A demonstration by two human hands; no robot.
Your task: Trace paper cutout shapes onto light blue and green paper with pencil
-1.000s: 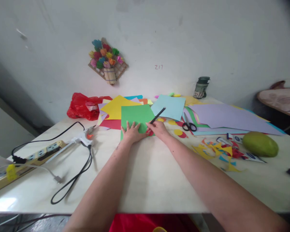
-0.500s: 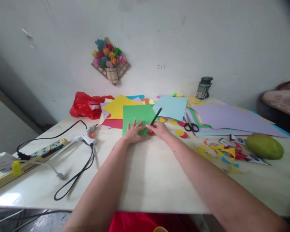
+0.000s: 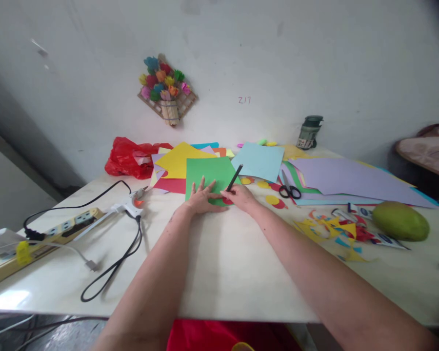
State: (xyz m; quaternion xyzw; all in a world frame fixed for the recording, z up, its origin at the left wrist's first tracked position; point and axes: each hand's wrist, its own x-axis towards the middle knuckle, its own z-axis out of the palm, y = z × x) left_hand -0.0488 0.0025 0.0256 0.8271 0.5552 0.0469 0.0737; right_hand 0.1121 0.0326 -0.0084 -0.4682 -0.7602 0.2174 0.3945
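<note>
My left hand (image 3: 203,198) lies spread on the lower part of a green paper sheet (image 3: 208,169). My right hand (image 3: 241,196) grips a black pencil (image 3: 235,177) at the sheet's lower right, its upper end leaning right. A red paper circle (image 3: 227,201) shows between the two hands, partly covered by my right fingers. The pencil's tip is hidden by the fingers. Yellow circles (image 3: 272,200) with red ones under them lie just right of my right hand, beside black-handled scissors (image 3: 289,191).
A glue gun (image 3: 133,204) and a power strip (image 3: 64,229) with cords lie at left. Coloured sheets, a red plastic bag (image 3: 128,158) and a light blue sheet (image 3: 259,162) line the back. Paper scraps (image 3: 329,226), tubes and a green mango (image 3: 400,221) lie at right.
The pencil's upper end has tipped slightly left and down. Both hands stay almost in place on the green sheet, and the view has shifted a little.
</note>
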